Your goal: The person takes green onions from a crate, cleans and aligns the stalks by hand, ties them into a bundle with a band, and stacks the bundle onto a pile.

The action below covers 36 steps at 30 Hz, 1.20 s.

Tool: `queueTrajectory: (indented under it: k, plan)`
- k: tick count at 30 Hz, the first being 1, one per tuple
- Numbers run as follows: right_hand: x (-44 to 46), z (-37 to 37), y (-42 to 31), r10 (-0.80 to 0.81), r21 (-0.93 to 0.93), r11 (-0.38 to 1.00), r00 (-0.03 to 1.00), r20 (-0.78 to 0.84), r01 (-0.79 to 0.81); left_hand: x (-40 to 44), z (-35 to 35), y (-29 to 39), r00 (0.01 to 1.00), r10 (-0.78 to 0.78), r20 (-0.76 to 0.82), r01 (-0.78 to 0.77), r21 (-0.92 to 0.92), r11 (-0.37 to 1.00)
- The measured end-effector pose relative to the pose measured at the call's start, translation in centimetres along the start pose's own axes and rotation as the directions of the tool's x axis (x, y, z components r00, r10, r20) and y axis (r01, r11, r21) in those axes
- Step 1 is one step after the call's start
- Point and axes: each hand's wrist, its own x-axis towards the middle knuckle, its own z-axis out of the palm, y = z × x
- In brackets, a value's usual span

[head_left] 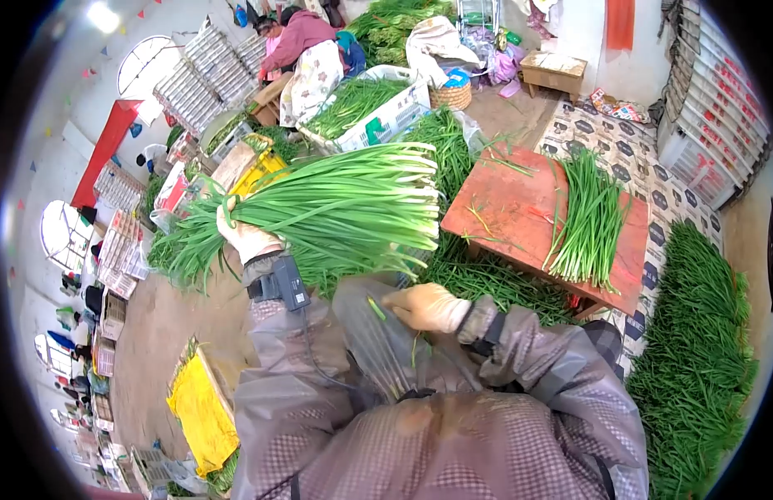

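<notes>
My gloved left hand [245, 233] is wrapped round a large bunch of green chives [336, 200], held up with the pale cut ends toward the right and the leafy tips at the left. Below the bunch, my gloved right hand [428, 308] rests by my knee, its fingers together and pointing left; whether it holds anything is too small to tell. A loose green piece [376, 309] lies on my leg beside its fingertips. On the low red table [503, 204] lies a smaller pile of chives [592, 225].
Long rows of chives [695, 358] lie at the right, near stacked white crates [712, 125]. A white crate [395, 112] of chives stands ahead. Another person [307, 37] bends at the back. A yellow cloth [203, 412] covers a container at lower left.
</notes>
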Motion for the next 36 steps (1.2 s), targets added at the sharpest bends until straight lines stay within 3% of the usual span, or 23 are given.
queueTrajectory:
  k: [1,2,5,8,9,12,14,18,20,23,24,25,26,27,28,31,33,35,36]
  plan:
    - [0.9,0.3,-0.7,-0.046,0.031,0.998,0.998,-0.046,0.048,-1.3,2.3,0.0,0.999,-0.036,-0.003,0.036,0.012,0.999]
    - [1.5,0.4,-1.5,0.006,0.003,1.0,0.999,-0.049,-0.006,-1.8,3.1,-0.3,0.999,-0.036,-0.012,0.036,0.013,0.999]
    - [4.5,2.3,0.2,-0.008,0.226,0.971,0.953,-0.303,0.08,-4.1,5.3,-0.6,0.999,-0.042,-0.002,0.042,0.052,0.998]
    - [6.5,2.6,3.4,0.155,0.569,0.813,0.894,-0.42,0.127,-6.0,3.1,-1.3,0.997,-0.071,0.008,0.07,0.118,0.991]
    - [6.8,2.5,4.2,0.216,0.69,0.705,0.876,-0.432,0.166,-7.1,2.3,-1.9,1.0,-0.011,-0.024,0.014,0.106,0.994]
    - [6.3,3.1,5.6,0.35,0.926,0.14,0.857,-0.378,0.351,-9.9,-0.5,-3.4,0.998,-0.004,-0.056,0.005,0.025,1.0]
    - [6.0,3.1,6.3,0.37,0.864,-0.196,0.851,-0.372,0.463,-11.5,-0.6,-3.7,0.977,-0.018,-0.214,0.026,0.036,0.999]
    - [4.7,1.6,8.4,0.307,0.688,-0.494,0.847,-0.434,0.532,-13.3,-2.8,-2.6,0.942,-0.272,-0.194,0.291,0.074,0.954]
    - [3.9,0.9,9.5,0.234,0.63,-0.575,0.843,-0.485,0.522,-15.2,-4.3,-2.1,0.955,-0.248,-0.161,0.272,0.154,0.95]
    - [2.9,1.1,11.9,0.014,0.595,-0.687,0.826,-0.563,0.417,-18.3,-5.9,0.0,0.921,-0.39,0.004,0.377,0.244,0.893]
    - [0.6,-1.8,5.9,0.446,0.602,-0.586,0.836,-0.318,0.542,-19.6,-6.3,0.9,0.903,-0.429,0.022,0.402,0.311,0.861]
    - [0.3,-0.8,6.9,0.368,0.645,-0.565,0.857,-0.361,0.514,-20.6,-6.8,1.6,0.868,-0.496,-0.01,0.479,0.279,0.832]
    - [-0.3,0.0,8.1,0.282,0.688,-0.54,0.874,-0.396,0.486,-22.2,-6.7,2.6,0.844,-0.526,0.109,0.457,0.368,0.81]
    - [-1.2,-0.6,7.7,0.163,0.722,-0.543,0.897,-0.41,0.429,-24.2,-5.5,3.5,0.843,-0.538,0.008,0.483,0.43,0.763]
    - [-1.7,-0.8,6.8,0.191,0.758,-0.482,0.897,-0.399,0.44,-25.7,-6.9,4.1,0.826,-0.558,0.083,0.468,0.453,0.759]
    - [-4.0,-0.8,6.4,0.227,0.662,-0.69,0.956,-0.186,0.292,-28.4,-15.6,6.3,0.688,-0.722,-0.077,0.62,0.579,0.53]
    - [-4.8,-0.1,8.1,0.139,0.654,-0.728,0.979,-0.152,0.205,-28.1,-22.6,8.9,0.55,-0.781,-0.296,0.699,0.675,0.236]
    - [-5.3,0.3,8.4,0.139,0.632,-0.755,0.985,-0.107,0.175,-25.0,-30.4,13.6,0.377,-0.726,-0.575,0.636,0.73,-0.248]
    - [-5.4,0.4,8.5,0.16,0.633,-0.753,0.983,-0.089,0.18,-22.5,-33.9,16.5,0.3,-0.625,-0.72,0.462,0.683,-0.566]
